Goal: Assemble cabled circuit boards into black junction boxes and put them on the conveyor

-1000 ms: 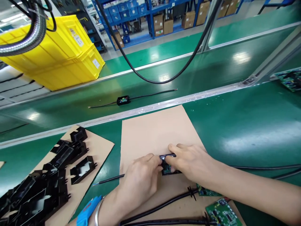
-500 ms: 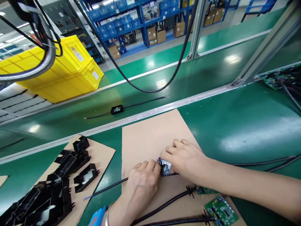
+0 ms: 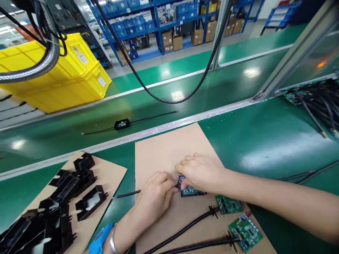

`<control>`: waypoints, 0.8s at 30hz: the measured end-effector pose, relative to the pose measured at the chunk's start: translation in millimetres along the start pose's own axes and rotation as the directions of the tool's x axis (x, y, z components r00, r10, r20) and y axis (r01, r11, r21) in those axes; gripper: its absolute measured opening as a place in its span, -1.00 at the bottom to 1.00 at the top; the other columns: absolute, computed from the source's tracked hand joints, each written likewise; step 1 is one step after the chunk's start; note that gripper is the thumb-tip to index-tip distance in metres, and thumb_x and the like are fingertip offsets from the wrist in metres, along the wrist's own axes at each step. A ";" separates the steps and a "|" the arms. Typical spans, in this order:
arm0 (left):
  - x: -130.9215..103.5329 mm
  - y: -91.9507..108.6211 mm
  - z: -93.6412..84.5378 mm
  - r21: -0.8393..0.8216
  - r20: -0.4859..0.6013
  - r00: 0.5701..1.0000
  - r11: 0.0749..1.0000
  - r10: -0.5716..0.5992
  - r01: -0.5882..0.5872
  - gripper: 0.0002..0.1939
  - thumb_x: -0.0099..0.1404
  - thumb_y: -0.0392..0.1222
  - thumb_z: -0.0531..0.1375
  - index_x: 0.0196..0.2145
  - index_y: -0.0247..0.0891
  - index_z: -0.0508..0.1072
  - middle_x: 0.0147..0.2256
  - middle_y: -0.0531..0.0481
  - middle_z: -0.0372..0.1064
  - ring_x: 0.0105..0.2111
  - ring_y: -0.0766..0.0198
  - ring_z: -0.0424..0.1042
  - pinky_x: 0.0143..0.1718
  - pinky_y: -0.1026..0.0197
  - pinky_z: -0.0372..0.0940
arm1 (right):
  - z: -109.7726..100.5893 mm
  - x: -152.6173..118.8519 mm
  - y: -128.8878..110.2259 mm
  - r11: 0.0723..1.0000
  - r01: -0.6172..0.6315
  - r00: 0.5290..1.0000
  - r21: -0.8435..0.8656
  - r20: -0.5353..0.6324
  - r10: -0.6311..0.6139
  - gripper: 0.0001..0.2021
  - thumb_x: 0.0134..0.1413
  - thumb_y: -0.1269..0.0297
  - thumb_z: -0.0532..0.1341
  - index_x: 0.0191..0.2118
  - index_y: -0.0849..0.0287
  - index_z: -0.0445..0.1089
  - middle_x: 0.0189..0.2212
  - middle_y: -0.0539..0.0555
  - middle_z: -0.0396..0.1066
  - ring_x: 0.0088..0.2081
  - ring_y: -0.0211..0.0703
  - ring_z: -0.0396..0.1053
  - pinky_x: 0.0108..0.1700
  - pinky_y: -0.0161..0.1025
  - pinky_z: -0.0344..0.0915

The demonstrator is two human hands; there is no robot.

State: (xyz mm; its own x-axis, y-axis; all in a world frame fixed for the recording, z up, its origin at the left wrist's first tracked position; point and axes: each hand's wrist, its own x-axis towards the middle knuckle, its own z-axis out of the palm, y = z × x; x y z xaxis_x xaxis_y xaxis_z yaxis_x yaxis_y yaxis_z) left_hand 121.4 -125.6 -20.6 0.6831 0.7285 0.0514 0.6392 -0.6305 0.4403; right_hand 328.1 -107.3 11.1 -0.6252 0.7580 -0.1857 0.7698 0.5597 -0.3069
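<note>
A black housing with a green circuit board inside [image 3: 192, 191] lies on the cardboard sheet [image 3: 164, 148]. My left hand [image 3: 157, 190] pinches the black cable at the housing's left end; the cable's free end [image 3: 127, 194] sticks out to the left. From the right, my right hand [image 3: 200, 173] reaches over the housing, its thumb and fingers closed on the upper left part. Two more green boards [image 3: 229, 204] [image 3: 245, 231] with thick black cables [image 3: 185, 229] rest on the cardboard below my right forearm.
Black housings [image 3: 66, 188] are piled on a second cardboard at the left. Beyond the metal rail [image 3: 169, 127] lies a cabled unit [image 3: 122, 124]. Yellow crates [image 3: 79, 77] stand at the back left, boards with cables [image 3: 315, 98] at the right. A black cable [image 3: 172, 102] hangs in front.
The view has shifted slightly. My right hand has moved a little to the left and its thumb now lies over the board. More of the board and housing shows. The left cable's free end has shifted right.
</note>
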 end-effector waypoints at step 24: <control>13.0 17.3 20.9 0.080 0.115 0.922 0.922 0.369 -0.379 -0.68 0.36 -0.40 0.01 0.04 -0.36 0.37 -0.02 -0.09 0.40 -0.03 0.07 0.32 0.00 0.03 0.35 | 10.9 -63.1 41.3 0.924 -0.054 0.995 0.379 -0.059 0.082 -0.45 -0.02 0.32 0.36 0.11 0.12 0.23 0.00 0.11 0.34 -0.01 -0.03 0.28 -0.02 -0.18 0.21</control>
State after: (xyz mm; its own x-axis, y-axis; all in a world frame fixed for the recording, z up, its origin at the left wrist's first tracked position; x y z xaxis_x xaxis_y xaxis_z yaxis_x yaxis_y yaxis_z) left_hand 148.7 -132.7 -31.0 0.9068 0.4079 0.1066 0.3585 -0.8790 0.3143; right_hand 397.9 -135.7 0.0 -0.5513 0.8198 -0.1550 0.6960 0.3495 -0.6272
